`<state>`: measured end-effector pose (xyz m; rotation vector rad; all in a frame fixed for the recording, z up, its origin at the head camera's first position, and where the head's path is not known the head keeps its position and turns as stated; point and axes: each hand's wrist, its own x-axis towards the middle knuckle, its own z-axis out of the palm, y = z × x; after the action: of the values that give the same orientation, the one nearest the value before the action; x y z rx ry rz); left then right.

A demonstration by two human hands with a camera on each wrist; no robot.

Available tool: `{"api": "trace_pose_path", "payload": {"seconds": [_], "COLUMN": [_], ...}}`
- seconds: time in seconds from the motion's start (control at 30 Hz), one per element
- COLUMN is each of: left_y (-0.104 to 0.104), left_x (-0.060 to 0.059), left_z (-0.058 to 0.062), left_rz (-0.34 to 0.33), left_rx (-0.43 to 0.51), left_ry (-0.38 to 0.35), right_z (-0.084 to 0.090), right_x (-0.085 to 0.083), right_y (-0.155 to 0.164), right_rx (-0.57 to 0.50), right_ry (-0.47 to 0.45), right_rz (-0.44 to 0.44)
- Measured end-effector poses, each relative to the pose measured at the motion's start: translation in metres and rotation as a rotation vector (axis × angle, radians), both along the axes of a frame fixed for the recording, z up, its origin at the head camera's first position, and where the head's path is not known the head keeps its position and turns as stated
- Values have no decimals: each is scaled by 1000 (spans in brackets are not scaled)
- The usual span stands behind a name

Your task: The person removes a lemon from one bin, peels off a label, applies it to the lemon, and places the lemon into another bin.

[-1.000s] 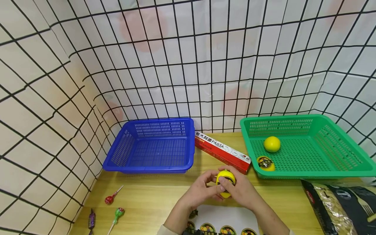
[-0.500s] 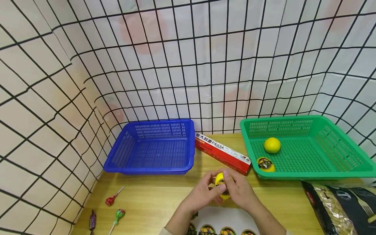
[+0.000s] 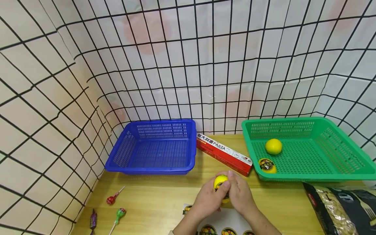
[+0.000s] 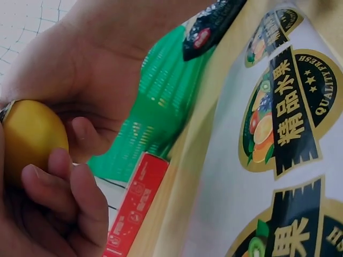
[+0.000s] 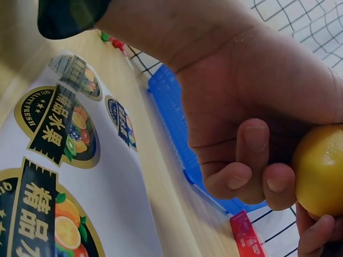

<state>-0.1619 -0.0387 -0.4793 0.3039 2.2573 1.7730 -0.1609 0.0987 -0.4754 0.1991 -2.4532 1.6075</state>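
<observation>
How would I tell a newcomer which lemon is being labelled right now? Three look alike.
Start at the green basket on the right of the wooden table; two lemons lie inside it. Move left past the red pasta box to the front edge. The held lemon is the only one outside the basket, gripped between both hands above the sticker sheet.

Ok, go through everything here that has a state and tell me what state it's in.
Held lemon: gripped by both hands, above the table.
Left hand: curled round the lemon.
Right hand: curled round it too.
Blue basket: empty.
Green basket: holds two lemons, one stickered.
Pasta box: closed, lying flat.
</observation>
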Motion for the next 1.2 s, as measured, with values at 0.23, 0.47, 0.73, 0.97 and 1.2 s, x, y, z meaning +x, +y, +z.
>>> {"api": "trace_pose_path", "payload": {"seconds": [0.23,0.47,0.73,0.97,1.2], "left_y": [0,-1,-7,-14,-20], "left_x": [0,-1,-4,-9,-8], "left_z": [-1,-5,-8,-7,0], "left_rz": [-29,-32,18,-91,-173], "left_rx": [32,43,24,84,117], "left_ry": [23,57,67,41,-19], "right_z": [1,2,2,8,7], "right_x": [-2,-3,-2,-6,-10], "right_y": [2,4,5,10,15], "right_rx": [4,-53,-63,-7,33], "right_ry": [12,4,-81,-178,-219], "right_rz": [-24,-18,-39,-92,-154]}}
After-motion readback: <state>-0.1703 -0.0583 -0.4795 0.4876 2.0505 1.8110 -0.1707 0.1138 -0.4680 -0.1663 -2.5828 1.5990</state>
